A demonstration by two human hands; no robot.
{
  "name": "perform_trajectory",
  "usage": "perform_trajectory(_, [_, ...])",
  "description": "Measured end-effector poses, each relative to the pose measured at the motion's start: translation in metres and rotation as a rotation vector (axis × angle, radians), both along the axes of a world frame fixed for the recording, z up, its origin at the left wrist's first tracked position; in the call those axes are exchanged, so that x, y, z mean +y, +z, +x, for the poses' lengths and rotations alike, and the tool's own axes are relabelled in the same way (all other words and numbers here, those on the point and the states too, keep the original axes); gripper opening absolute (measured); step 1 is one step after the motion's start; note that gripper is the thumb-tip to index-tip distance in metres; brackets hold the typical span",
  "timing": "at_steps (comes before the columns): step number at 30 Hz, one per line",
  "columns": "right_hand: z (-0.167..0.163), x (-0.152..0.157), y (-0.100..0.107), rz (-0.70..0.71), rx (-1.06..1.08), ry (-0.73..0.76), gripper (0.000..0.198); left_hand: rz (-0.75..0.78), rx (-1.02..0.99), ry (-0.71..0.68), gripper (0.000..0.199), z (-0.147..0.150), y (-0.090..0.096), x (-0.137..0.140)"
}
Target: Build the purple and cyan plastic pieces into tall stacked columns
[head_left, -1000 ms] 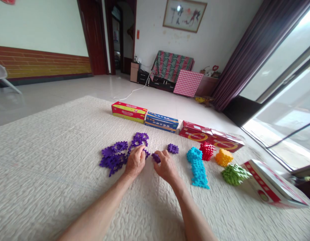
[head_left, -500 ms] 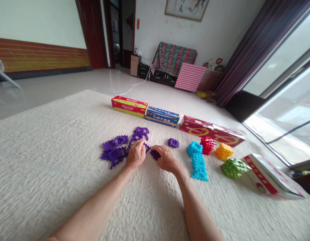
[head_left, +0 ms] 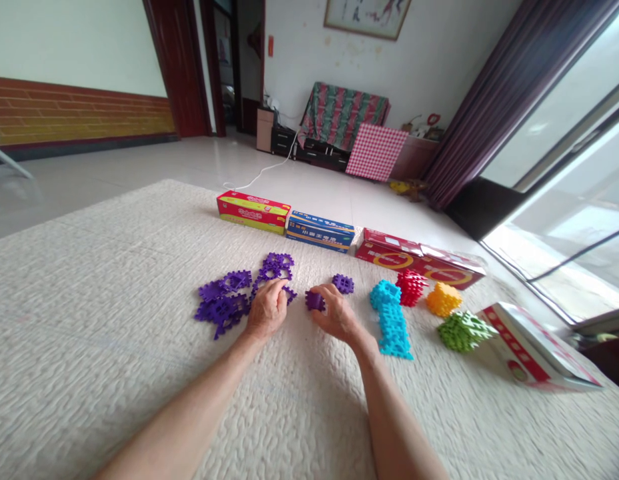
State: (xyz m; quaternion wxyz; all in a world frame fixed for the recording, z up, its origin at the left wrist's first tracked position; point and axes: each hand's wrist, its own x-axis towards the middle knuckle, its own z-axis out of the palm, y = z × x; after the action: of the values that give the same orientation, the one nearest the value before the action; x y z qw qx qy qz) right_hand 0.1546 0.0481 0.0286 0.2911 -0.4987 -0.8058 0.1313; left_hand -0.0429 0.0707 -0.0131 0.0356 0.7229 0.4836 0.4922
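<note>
My right hand (head_left: 337, 313) has its thumb and fingers closed on a small purple interlocking block (head_left: 314, 301) just above the mat. To its left, my left hand (head_left: 267, 310) is curled, with the notched edge of another purple block (head_left: 290, 295) showing past its fingers. Flat purple blocks (head_left: 223, 308) lie loosely piled left of that hand, and more purple blocks (head_left: 278, 261) lie beyond it. A single joined purple block (head_left: 343, 284) rests on the mat beyond my right hand.
Right of my hands stand blue blocks (head_left: 393, 327), a red stack (head_left: 410, 288), a yellow stack (head_left: 443, 299) and a green stack (head_left: 464, 332). A white-and-red box (head_left: 542, 347) lies at far right. A red-yellow box (head_left: 253, 213), blue box (head_left: 320, 231) and dark red boxes (head_left: 419, 259) line the far edge.
My right hand has drawn slightly away from the left hand, and the purple block in it shows more fully. The left hand stays among the purple blocks. The view has shifted slightly.
</note>
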Motion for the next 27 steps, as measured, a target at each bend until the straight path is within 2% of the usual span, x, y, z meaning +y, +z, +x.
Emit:
perform_trajectory(6, [0.023,0.019,0.011,0.087,-0.019,-0.171,0.048,0.007,0.005,-0.014,0.031,0.0,-0.002,0.0])
perform_trajectory(11, [0.039,0.034,0.024,0.107,-0.017,-0.218,0.047,0.001,0.012,-0.014,0.03,0.0,-0.002,-0.001])
perform_trajectory(15, [0.052,0.047,0.028,0.067,-0.073,-0.324,0.048,-0.01,0.012,-0.012,0.03,0.0,-0.002,-0.001])
perform_trajectory(19, [0.062,0.058,0.023,-0.025,-0.144,-0.369,0.048,-0.011,0.011,-0.019,0.029,0.0,-0.003,0.0])
perform_trajectory(27, [0.061,0.061,0.001,-0.046,-0.169,-0.3,0.058,-0.011,0.008,-0.023,0.029,0.0,-0.002,0.001])
